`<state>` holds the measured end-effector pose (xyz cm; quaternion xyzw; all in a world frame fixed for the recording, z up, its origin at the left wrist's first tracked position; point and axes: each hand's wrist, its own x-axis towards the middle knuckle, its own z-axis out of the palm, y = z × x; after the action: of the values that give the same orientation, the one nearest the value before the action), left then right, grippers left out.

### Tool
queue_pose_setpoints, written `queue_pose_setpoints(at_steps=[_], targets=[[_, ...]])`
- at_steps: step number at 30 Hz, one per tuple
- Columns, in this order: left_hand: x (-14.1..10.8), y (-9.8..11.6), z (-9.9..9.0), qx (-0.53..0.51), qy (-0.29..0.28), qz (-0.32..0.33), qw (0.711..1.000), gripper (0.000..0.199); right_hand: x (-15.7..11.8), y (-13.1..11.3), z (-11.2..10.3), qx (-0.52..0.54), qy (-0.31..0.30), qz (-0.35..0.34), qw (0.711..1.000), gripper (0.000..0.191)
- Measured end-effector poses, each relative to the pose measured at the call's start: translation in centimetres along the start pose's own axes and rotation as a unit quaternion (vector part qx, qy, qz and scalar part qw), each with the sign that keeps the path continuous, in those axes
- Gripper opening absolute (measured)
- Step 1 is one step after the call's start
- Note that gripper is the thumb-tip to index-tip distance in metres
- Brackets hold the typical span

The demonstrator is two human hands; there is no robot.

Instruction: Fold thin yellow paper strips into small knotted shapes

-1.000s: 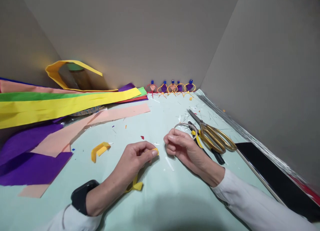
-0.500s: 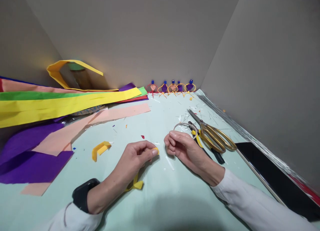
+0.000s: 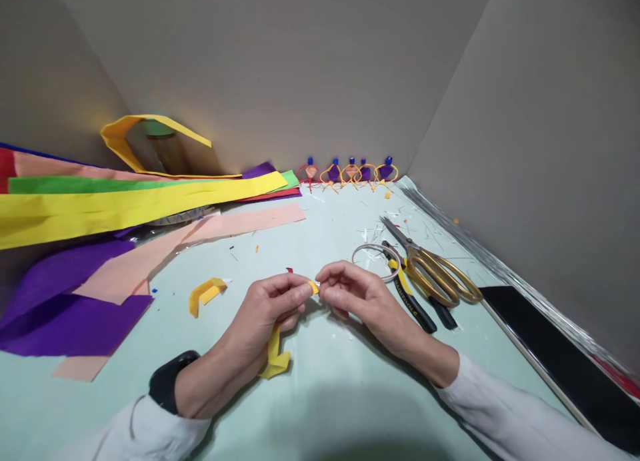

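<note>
My left hand (image 3: 277,304) pinches a small yellow-orange paper piece (image 3: 313,287) between thumb and forefinger. Facing it, my right hand (image 3: 350,291) has curled fingers, with thumb and forefinger tips right at the piece's edge. Whether those tips grip the piece or something thin beside it is too small to tell. Below my left palm shows a folded yellow strip (image 3: 277,364), partly hidden by the hand. Another folded yellow strip (image 3: 206,294) lies to the left. Behind my right hand are a white ring-shaped roll (image 3: 356,251), black-and-yellow pliers (image 3: 411,306) and gold-handled scissors (image 3: 433,274).
Colored paper strips (image 3: 150,204) and purple sheets (image 3: 100,321) cover the left side. Several small figures with blue tops (image 3: 351,171) stand along the back wall. A black flat device (image 3: 555,354) and silvery wires (image 3: 480,261) lie at right. Small scraps are scattered about.
My right hand has moved left to meet the left hand at the yellow-orange piece, uncovering more of the pliers. The whole view has shifted slightly.
</note>
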<state>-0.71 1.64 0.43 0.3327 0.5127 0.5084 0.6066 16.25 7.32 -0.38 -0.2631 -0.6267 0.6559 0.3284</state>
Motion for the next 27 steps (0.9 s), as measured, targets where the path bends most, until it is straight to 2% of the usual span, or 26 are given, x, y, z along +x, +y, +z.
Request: queue_pose_setpoints(at_steps=[4,10,14,19,22,27], targets=[[-0.2,0.2,0.2,-0.015,-0.016,0.001,1.0,0.026,-0.4,-0.1,0.5,-0.064,-0.007,-0.04,0.997,0.025],[-0.2,0.1,0.3,-0.021,-0.041,-0.014,0.999,0.025,-0.6,-0.5,0.8,-0.134,0.038,-0.091,0.986,0.012],[-0.3,-0.1,0.3,-0.019,-0.054,-0.019,0.998,0.026,-0.7,-0.6,0.8,-0.166,0.037,-0.12,0.978,0.014],[-0.3,0.2,0.2,-0.016,-0.072,-0.038,0.997,0.027,-0.9,-0.6,0.6,-0.224,0.037,-0.159,0.961,0.008],[-0.2,0.6,-0.1,0.009,-0.072,-0.036,0.997,0.025,-0.9,-0.7,0.5,-0.241,0.043,-0.173,0.954,0.006],[-0.3,1.4,-0.5,0.112,-0.055,0.023,0.992,0.022,-0.8,-0.5,0.4,-0.295,0.038,-0.202,0.933,0.004]])
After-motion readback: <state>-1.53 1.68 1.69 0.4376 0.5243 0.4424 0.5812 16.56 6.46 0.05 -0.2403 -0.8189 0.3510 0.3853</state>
